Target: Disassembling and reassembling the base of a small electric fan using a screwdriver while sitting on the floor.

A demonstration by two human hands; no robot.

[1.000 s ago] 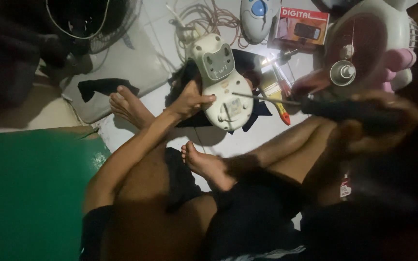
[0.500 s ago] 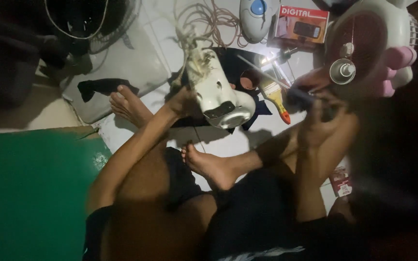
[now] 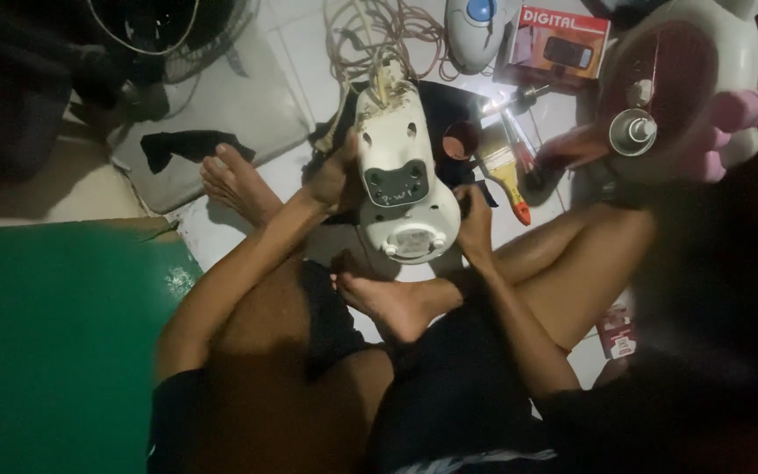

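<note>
A white tiled floor (image 3: 304, 39) fills the upper middle of the frame, dimly lit, with a bright spot of light near the upper centre. A person sits on it cross-legged, bare feet showing at the centre. A green board (image 3: 54, 342) covers the lower left. In the upper left lies a pale mat (image 3: 221, 114) with a black cloth (image 3: 188, 145) on it, and above that a dark fan grille (image 3: 146, 35), partly lost in shadow.

At centre stands a white fan base (image 3: 403, 175) with a grey button panel, resting on a dark cloth between the feet. The left hand (image 3: 333, 175) clasps its left side; the right hand (image 3: 474, 219) clasps its lower right edge. Both grip the base firmly, fingers partly hidden behind it. A tangle of wire (image 3: 379, 31) runs from its top toward the upper edge.

Just right of the base sit a small round brown cup (image 3: 460, 140), its contents too dark to tell, and a paintbrush (image 3: 506, 171) with an orange-tipped handle. A red box (image 3: 559, 39) lies at the upper right centre, shut, beside a grey-and-blue oval device (image 3: 475, 26). In the upper right a white fan motor housing (image 3: 690, 83) lies open, showing a dark reddish interior and a metal spindle, with pink blades at its right edge.
</note>
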